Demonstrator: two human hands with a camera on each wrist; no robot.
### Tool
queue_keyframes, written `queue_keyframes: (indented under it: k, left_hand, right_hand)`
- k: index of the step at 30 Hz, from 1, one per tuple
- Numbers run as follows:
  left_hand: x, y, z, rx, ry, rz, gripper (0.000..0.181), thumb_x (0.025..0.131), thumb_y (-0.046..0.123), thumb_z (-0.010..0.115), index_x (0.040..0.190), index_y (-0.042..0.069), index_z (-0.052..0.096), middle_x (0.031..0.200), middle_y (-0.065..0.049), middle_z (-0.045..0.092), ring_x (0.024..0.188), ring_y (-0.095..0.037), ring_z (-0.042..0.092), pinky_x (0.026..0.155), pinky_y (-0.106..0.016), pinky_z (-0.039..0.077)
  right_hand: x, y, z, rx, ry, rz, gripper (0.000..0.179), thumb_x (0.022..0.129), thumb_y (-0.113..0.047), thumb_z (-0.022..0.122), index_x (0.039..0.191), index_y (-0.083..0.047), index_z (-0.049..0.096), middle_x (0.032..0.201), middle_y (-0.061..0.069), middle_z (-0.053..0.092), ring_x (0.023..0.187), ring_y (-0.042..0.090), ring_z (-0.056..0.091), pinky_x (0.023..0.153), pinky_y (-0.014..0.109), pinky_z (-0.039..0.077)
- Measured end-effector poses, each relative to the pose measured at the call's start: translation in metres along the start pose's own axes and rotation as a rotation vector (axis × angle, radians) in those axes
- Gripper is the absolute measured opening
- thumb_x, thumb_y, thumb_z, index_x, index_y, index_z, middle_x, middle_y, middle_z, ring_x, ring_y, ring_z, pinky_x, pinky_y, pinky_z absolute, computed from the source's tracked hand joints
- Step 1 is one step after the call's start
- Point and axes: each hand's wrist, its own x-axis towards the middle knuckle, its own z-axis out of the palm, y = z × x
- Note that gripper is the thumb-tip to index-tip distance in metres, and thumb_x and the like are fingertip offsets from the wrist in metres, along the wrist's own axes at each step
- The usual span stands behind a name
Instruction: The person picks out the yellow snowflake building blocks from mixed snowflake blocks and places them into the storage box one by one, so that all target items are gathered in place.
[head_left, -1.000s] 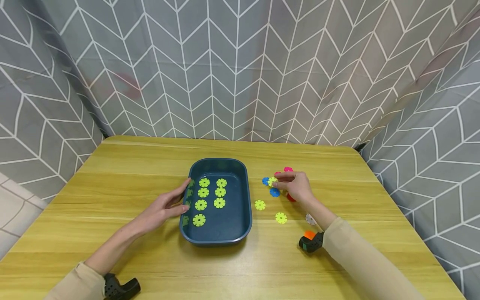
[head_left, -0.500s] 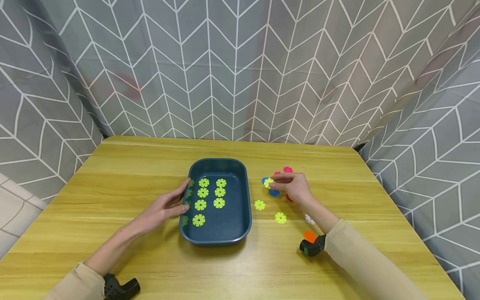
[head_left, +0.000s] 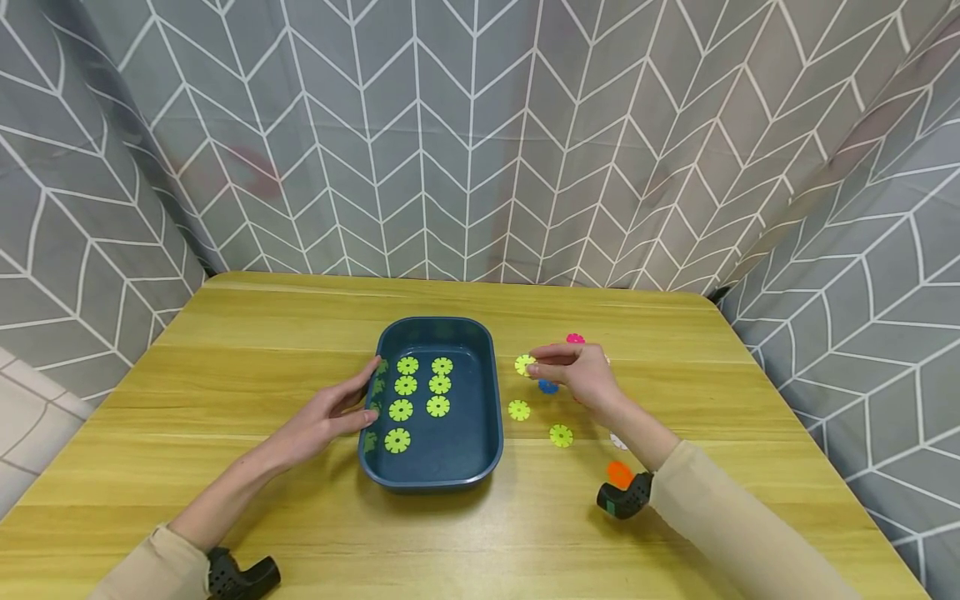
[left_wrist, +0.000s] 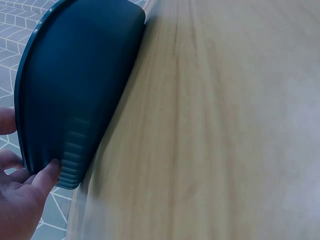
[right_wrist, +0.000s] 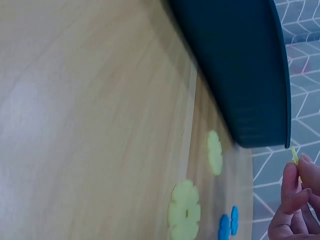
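Observation:
My left hand (head_left: 333, 414) grips the left rim of a dark blue tray (head_left: 468, 454). In the left wrist view, one digit lies at the rim and another presses the tray's outer wall. Inside the tray, several yellow-green notched discs, such as this disc (head_left: 398, 440), lie in two columns. Right of the tray, my right hand (head_left: 581, 375) pinches a yellow-green notched disc (head_left: 525, 365) by its edge between thumb and fingers. The right wrist view shows this disc edge-on, near the tray's corner. Two more yellow-green discs lie on the table, a nearer disc (head_left: 561, 436) and another disc (head_left: 519, 410).
A blue disc (head_left: 548, 387) and a pink disc (head_left: 575, 339) lie around my right hand, others partly hidden. An orange disc (head_left: 619, 474) and a whitish disc (head_left: 618, 442) lie by the right forearm. A patterned grey curtain (head_left: 450, 167) hangs behind the wooden table (head_left: 285, 333).
My right hand has carried the yellow-green disc left, away from the loose blue and pink discs toward the tray. The left hand and tray have stayed in place.

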Motion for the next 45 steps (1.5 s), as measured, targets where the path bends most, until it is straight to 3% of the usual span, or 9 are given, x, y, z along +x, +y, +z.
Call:
queue_keyframes:
  k: [6, 14, 22, 28, 37, 45]
  left_hand:
    - [0.0, -0.001, 0.0, 0.001, 0.002, 0.004, 0.071, 0.101, 0.015, 0.055, 0.159, 0.001, 0.015, 0.166, -0.023, 0.009, 0.148, -0.048, 0.019, 0.117, -0.056, 0.023]
    - [0.001, -0.002, 0.0, 0.012, 0.003, 0.004, 0.071, 0.102, 0.016, 0.055, 0.159, 0.001, 0.015, 0.165, -0.024, 0.01, 0.148, -0.048, 0.02, 0.117, -0.057, 0.023]
    - [0.001, -0.002, 0.0, 0.008, 0.003, -0.002, 0.071, 0.101, 0.016, 0.055, 0.159, 0.001, 0.015, 0.166, -0.023, 0.01, 0.148, -0.048, 0.019, 0.117, -0.057, 0.023]
    - [0.001, -0.003, 0.0, 0.003, 0.0, 0.002, 0.071, 0.102, 0.015, 0.054, 0.159, 0.001, 0.015, 0.166, -0.023, 0.009, 0.148, -0.048, 0.019, 0.117, -0.056, 0.022]
    - [0.001, -0.002, 0.0, -0.007, -0.008, 0.012, 0.071, 0.102, 0.015, 0.054, 0.159, 0.0, 0.014, 0.166, -0.022, 0.009, 0.149, -0.047, 0.017, 0.116, -0.054, 0.021]
    - [0.0, -0.001, -0.001, 0.005, -0.003, 0.004, 0.071, 0.102, 0.016, 0.054, 0.159, 0.001, 0.014, 0.166, -0.022, 0.009, 0.149, -0.047, 0.018, 0.117, -0.055, 0.022]
  right_hand:
    - [-0.002, -0.005, 0.004, 0.023, -0.019, -0.007, 0.037, 0.086, -0.014, 0.08, 0.119, 0.0, 0.072, 0.1, 0.006, 0.077, 0.088, 0.016, 0.075, 0.098, 0.043, 0.056]
    - [-0.007, -0.014, 0.01, 0.032, -0.054, 0.008, 0.039, 0.087, -0.014, 0.078, 0.122, 0.001, 0.07, 0.104, 0.006, 0.077, 0.091, 0.017, 0.075, 0.105, 0.044, 0.051]
    - [-0.013, -0.026, 0.023, 0.041, -0.086, 0.01, 0.036, 0.087, -0.016, 0.078, 0.12, -0.003, 0.072, 0.101, 0.006, 0.077, 0.091, 0.018, 0.075, 0.09, 0.041, 0.056]
    - [-0.018, -0.034, 0.034, 0.061, -0.107, 0.007, 0.035, 0.088, -0.015, 0.078, 0.12, -0.004, 0.072, 0.105, 0.008, 0.076, 0.092, 0.019, 0.074, 0.096, 0.046, 0.055]
    - [-0.021, -0.041, 0.051, 0.097, -0.146, 0.007, 0.031, 0.087, -0.012, 0.078, 0.116, -0.001, 0.073, 0.099, 0.01, 0.077, 0.093, 0.025, 0.075, 0.095, 0.047, 0.057]
    - [-0.023, -0.045, 0.069, 0.065, -0.168, 0.013, 0.03, 0.087, -0.014, 0.078, 0.114, -0.003, 0.075, 0.104, 0.011, 0.076, 0.095, 0.028, 0.074, 0.089, 0.044, 0.059]
